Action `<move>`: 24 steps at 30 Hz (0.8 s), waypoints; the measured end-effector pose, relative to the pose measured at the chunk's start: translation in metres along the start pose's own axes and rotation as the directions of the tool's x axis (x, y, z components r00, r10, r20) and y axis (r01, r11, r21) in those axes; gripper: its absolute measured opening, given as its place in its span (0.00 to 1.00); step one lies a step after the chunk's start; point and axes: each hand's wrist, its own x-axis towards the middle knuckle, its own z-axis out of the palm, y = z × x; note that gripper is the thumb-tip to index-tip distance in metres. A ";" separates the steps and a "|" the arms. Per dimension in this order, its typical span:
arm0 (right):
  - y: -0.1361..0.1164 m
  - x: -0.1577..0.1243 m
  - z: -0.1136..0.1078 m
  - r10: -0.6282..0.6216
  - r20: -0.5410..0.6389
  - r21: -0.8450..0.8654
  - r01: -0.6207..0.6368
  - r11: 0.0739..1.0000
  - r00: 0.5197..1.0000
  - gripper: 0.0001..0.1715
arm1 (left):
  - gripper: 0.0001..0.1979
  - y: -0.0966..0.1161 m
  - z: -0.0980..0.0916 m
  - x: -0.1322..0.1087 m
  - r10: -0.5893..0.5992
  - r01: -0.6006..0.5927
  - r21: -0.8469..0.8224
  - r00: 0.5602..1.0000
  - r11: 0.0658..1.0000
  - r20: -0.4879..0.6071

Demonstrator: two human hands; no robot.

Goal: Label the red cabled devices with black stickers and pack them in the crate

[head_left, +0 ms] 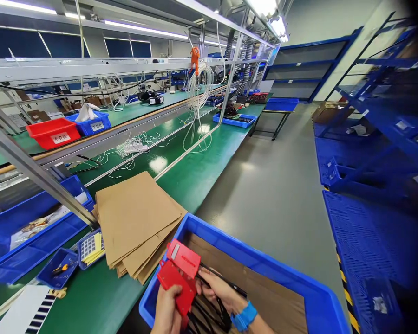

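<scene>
My left hand [168, 308] is closed round a flat red plastic box [177, 285], its thumb on the top face. Against that box's far edge lies a second red box [184, 256] with a pale label strip. My right hand [218, 288], with a blue band at the wrist, has its fingers closed on the black cable [226, 281] beside the second box. More black cables [204, 320] hang below the boxes. Both hands are over a large blue bin [261, 262] whose floor is lined with brown cardboard [257, 287]. The right fingertips are partly hidden.
A stack of cardboard sheets [135, 218] lies on the green bench [101, 301] left of the bin. Small blue trays [61, 269], a long blue bin [31, 241] and a slanted metal post [38, 167] stand farther left. Blue racks [362, 241] line the aisle's right side.
</scene>
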 end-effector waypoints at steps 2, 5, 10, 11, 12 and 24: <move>0.006 0.009 -0.017 -0.058 -0.070 -0.104 0.050 0.993 0.996 0.43 | 0.23 -0.003 -0.002 0.005 -0.043 0.043 -0.015 0.999 0.999 -0.030; 0.014 0.016 -0.044 -0.240 -0.158 -0.303 0.185 0.935 0.958 0.40 | 0.26 -0.004 -0.012 0.008 -0.047 0.044 -0.051 0.997 0.998 -0.054; 0.031 0.022 -0.069 -0.377 -0.066 -0.598 0.265 0.756 0.924 0.25 | 0.33 -0.004 -0.026 0.003 -0.082 0.077 -0.066 0.994 0.995 -0.077; 0.035 0.022 -0.069 -0.375 -0.044 -0.637 0.263 0.725 0.926 0.22 | 0.32 -0.003 -0.027 0.001 -0.088 0.083 -0.061 0.992 0.995 -0.092; 0.038 0.021 -0.068 -0.374 -0.035 -0.667 0.256 0.700 0.927 0.20 | 0.29 -0.003 -0.026 -0.001 -0.094 0.088 -0.056 0.990 0.995 -0.109; 0.029 -0.039 -0.016 -0.032 -0.126 -0.169 0.011 0.986 0.992 0.52 | 0.36 -0.013 0.012 -0.009 -0.083 0.075 0.040 0.969 0.996 0.232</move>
